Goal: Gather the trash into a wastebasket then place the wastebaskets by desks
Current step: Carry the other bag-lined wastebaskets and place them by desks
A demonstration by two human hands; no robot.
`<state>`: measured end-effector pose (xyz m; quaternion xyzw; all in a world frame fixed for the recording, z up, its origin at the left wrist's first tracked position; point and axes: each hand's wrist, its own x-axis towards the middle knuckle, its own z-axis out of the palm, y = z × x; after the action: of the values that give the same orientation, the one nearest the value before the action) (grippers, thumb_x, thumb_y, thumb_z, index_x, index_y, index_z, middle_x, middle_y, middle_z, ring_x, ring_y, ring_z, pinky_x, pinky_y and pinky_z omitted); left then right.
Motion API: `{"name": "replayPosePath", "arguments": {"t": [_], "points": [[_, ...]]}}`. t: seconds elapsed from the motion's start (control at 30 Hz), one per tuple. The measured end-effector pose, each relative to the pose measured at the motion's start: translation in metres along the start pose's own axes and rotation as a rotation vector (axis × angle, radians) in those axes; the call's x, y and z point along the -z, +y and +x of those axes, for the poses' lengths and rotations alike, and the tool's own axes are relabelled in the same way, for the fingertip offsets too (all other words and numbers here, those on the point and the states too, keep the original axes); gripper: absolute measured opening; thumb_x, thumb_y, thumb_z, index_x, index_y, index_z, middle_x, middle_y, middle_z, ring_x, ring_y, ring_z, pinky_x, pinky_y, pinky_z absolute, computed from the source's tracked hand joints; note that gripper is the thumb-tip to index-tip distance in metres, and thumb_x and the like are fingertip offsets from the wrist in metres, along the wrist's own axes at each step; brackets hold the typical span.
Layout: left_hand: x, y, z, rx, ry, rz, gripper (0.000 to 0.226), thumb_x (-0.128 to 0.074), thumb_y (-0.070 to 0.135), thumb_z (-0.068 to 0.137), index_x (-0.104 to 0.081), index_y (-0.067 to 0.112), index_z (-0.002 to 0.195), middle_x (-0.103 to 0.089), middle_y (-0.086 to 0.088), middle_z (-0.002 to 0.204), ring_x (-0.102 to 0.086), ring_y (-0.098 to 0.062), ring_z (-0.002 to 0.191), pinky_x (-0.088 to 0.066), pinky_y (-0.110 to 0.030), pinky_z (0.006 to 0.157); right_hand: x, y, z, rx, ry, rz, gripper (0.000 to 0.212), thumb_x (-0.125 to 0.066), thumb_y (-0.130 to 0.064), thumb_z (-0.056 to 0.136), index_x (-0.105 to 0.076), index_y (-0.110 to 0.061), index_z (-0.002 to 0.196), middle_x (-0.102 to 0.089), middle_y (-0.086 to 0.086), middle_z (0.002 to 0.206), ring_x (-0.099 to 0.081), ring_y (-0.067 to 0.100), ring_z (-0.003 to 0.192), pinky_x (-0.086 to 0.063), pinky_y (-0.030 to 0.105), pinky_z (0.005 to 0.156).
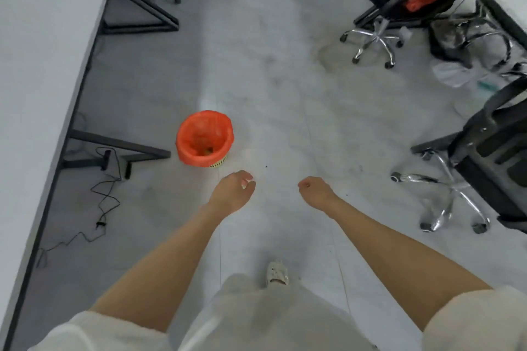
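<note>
Wastebasket (204,138), round and lined with thin crinkled orange plastic, was seen upright on the smooth grey floor (271,80), just beside the left counter's (42,37) black leg. Both hands were empty: left hand (233,186) loosely curled, right hand (315,189) perhaps half-closed. The rim would best be gripped, not the slack liner.
</note>
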<state>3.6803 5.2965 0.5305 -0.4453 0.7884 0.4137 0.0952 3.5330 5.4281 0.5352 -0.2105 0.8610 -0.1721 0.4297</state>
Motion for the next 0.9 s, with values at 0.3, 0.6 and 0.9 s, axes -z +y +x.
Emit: {"name": "replayPosePath", "arguments": {"t": [0.3,0.6,0.9], "points": [[0.125,0.035,0.226,-0.010,0.008,0.089,0.030,-0.052,0.027,0.092,-0.063,0.011,0.115,-0.069,-0.007,0.112,-0.062,-0.026,0.110,-0.043,-0.029,0.093,0.090,-0.156,0.203,0.061,-0.039,-0.076,0.043,-0.037,-0.017,0.098,-0.040,-0.008,0.140,-0.043,0.010,0.145,-0.043,0.026,0.131,-0.035,0.029,0.106],[0.282,0.120,0.478,-0.027,0.031,0.047,0.037,-0.049,0.031,0.095,-0.054,0.015,0.128,-0.059,-0.005,0.127,-0.056,-0.022,0.118,-0.039,-0.026,0.100,0.210,-0.334,0.398,0.016,0.031,-0.137,0.043,-0.038,-0.019,0.098,-0.040,-0.011,0.140,-0.047,0.011,0.142,-0.048,0.028,0.127,-0.038,0.029,0.102],[0.389,0.196,0.705,-0.070,0.002,0.084,0.041,-0.047,0.038,0.095,-0.052,0.017,0.130,-0.056,-0.003,0.130,-0.055,-0.021,0.118,-0.041,-0.027,0.096,0.310,-0.463,0.594,0.043,0.037,-0.090,0.043,-0.038,-0.017,0.097,-0.041,-0.010,0.140,-0.045,0.012,0.144,-0.047,0.027,0.128,-0.038,0.028,0.099]]}}
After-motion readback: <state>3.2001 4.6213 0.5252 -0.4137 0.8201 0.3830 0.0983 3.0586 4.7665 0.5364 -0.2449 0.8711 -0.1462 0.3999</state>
